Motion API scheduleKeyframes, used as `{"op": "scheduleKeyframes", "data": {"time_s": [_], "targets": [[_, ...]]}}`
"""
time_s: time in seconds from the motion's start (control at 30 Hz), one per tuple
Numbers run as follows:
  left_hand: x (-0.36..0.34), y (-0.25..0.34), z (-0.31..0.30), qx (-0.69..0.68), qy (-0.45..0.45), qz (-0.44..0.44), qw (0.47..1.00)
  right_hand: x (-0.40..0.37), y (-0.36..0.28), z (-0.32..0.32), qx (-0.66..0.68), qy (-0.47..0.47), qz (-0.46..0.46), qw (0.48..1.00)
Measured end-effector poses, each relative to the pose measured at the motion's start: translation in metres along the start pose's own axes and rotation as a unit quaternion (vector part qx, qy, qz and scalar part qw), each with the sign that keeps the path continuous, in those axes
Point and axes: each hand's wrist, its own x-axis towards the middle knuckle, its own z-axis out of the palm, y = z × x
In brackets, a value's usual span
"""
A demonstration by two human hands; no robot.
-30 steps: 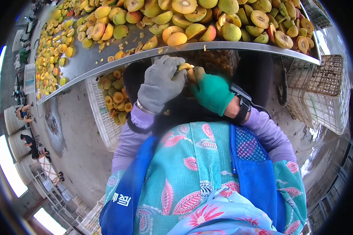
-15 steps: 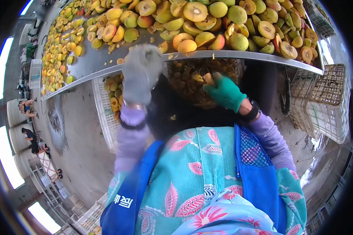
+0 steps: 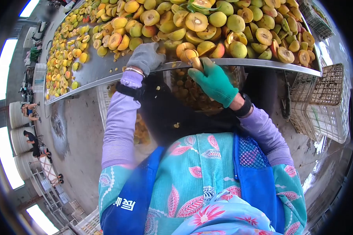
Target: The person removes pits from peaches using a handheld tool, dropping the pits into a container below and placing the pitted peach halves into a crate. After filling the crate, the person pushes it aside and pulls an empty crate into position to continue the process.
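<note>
My left hand (image 3: 147, 58), in a grey glove, reaches over the metal rim of the sorting table (image 3: 262, 64). Its fingers are curled down beside the halved fruit, and what they close on is hidden. My right hand (image 3: 215, 81), in a green glove, grips a wooden-handled tool (image 3: 197, 64) in front of the rim. The tool's upper end overlaps a cut yellow fruit half (image 3: 190, 54) at the table edge. Yellow-green, peach-like halves are heaped just beyond both hands, several with brown centres, such as one fruit half (image 3: 196, 22).
Under the table, between my legs, a crate (image 3: 239, 78) holds fruit pieces. Another white crate (image 3: 104, 103) stands to its left. Stacked plastic crates (image 3: 327, 105) stand at the right. Two people (image 3: 32, 143) are far off at the left, near large pale tanks (image 3: 21, 139).
My right hand has risen from above the lower crate to the table rim with the tool. My left hand has settled lower at the rim, its fingers now among the fruit.
</note>
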Motion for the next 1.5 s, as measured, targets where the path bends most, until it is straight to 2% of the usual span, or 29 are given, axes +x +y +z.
{"op": "scheduleKeyframes", "data": {"time_s": [0.03, 0.1, 0.13, 0.2, 0.23, 0.3, 0.33, 0.37, 0.4, 0.43, 0.5, 0.57, 0.6, 0.67, 0.7, 0.77, 0.8, 0.83, 0.9, 1.0, 1.03, 1.1, 1.13, 1.2, 1.3, 1.33, 1.4, 1.43, 1.5], "targets": [[-0.002, -0.003, -0.006, -0.086, -0.019, -0.015, 0.996, 0.005, 0.0, 0.002, 0.014, -0.004, 0.012, 1.0], [-0.012, -0.011, -0.02, -0.254, -0.057, -0.044, 0.965, 0.018, -0.001, 0.01, 0.104, 0.009, 0.107, 0.989], [-0.018, -0.011, -0.021, -0.225, 0.031, 0.015, 0.974, 0.027, -0.005, 0.009, 0.206, 0.01, 0.12, 0.971], [-0.043, -0.006, -0.017, -0.163, 0.187, 0.135, 0.959, 0.04, -0.016, 0.005, 0.404, 0.013, 0.152, 0.902], [-0.06, 0.004, -0.015, -0.208, 0.199, 0.131, 0.948, 0.048, -0.009, 0.011, 0.363, 0.001, 0.188, 0.913], [-0.076, 0.048, -0.03, -0.295, 0.237, 0.123, 0.917, 0.051, -0.018, 0.027, 0.424, 0.041, 0.17, 0.889], [-0.074, 0.046, -0.014, -0.26, 0.294, 0.165, 0.905, 0.053, -0.023, 0.033, 0.454, 0.061, 0.156, 0.875], [-0.07, 0.037, 0.013, -0.223, 0.35, 0.206, 0.886, 0.048, -0.034, 0.03, 0.489, 0.013, 0.209, 0.847], [-0.071, 0.051, 0.019, -0.381, 0.328, 0.149, 0.851, 0.046, -0.032, 0.042, 0.47, 0.029, 0.196, 0.86], [-0.071, 0.065, 0.026, -0.536, 0.323, 0.093, 0.775, 0.042, -0.027, 0.044, 0.386, 0.021, 0.164, 0.907], [-0.077, 0.062, 0.029, -0.77, 0.195, 0.062, 0.604, 0.032, -0.018, 0.036, 0.208, 0.057, 0.082, 0.973], [-0.075, 0.056, 0.039, -0.725, 0.207, 0.026, 0.656, 0.025, -0.012, 0.026, 0.021, 0.138, -0.023, 0.99], [-0.074, 0.056, 0.038, -0.701, 0.212, 0.007, 0.681, 0.023, -0.019, 0.018, 0.014, 0.104, -0.027, 0.994], [-0.076, 0.062, 0.027, -0.823, 0.147, 0.01, 0.549, 0.015, -0.034, 0.002, 0.003, 0.037, -0.029, 0.999], [-0.077, 0.067, 0.022, -0.833, 0.145, -0.008, 0.534, 0.01, -0.032, 0.009, -0.026, 0.077, -0.108, 0.991], [-0.074, 0.075, 0.018, -0.851, 0.144, -0.042, 0.503, 0.004, -0.036, 0.007, -0.048, 0.005, -0.046, 0.998], [-0.072, 0.076, 0.02, -0.753, 0.192, -0.016, 0.63, 0.002, -0.038, 0.007, -0.058, -0.032, -0.016, 0.998], [-0.07, 0.075, 0.023, -0.633, 0.235, 0.011, 0.738, 0.002, -0.024, 0.021, -0.066, 0.043, -0.074, 0.994], [-0.071, 0.076, 0.024, -0.474, 0.291, 0.039, 0.83, 0.001, -0.024, 0.022, -0.046, 0.039, -0.052, 0.997], [-0.072, 0.081, 0.015, -0.413, 0.344, 0.051, 0.842, -0.002, -0.028, 0.022, 0.006, 0.02, 0.004, 1.0], [-0.07, 0.081, 0.017, -0.542, 0.303, 0.015, 0.784, -0.003, -0.03, 0.022, 0.026, 0.013, 0.026, 0.999], [-0.066, 0.081, 0.025, -0.759, 0.198, -0.058, 0.618, -0.004, -0.032, 0.024, 0.061, -0.005, 0.066, 0.996], [-0.064, 0.082, 0.027, -0.74, 0.225, -0.047, 0.632, -0.004, -0.033, 0.025, 0.078, -0.014, 0.086, 0.993], [-0.06, 0.087, 0.031, -0.7, 0.278, -0.027, 0.657, -0.003, -0.03, 0.032, 0.171, -0.005, 0.068, 0.983], [-0.063, 0.089, 0.026, -0.694, 0.234, -0.037, 0.679, -0.007, -0.029, 0.026, 0.243, -0.033, 0.096, 0.965], [-0.064, 0.087, 0.02, -0.665, 0.199, 0.021, 0.719, -0.009, -0.03, 0.024, 0.257, -0.051, 0.114, 0.958], [-0.067, 0.084, -0.002, -0.594, 0.126, 0.133, 0.784, -0.014, -0.028, 0.028, 0.292, -0.026, 0.103, 0.95], [-0.064, 0.08, 0.003, -0.645, 0.076, 0.078, 0.756, -0.016, -0.028, 0.03, 0.309, -0.015, 0.096, 0.946], [-0.06, 0.096, -0.008, -0.682, 0.058, -0.047, 0.727, -0.014, -0.048, 0.017, 0.461, -0.08, 0.232, 0.853]]}}
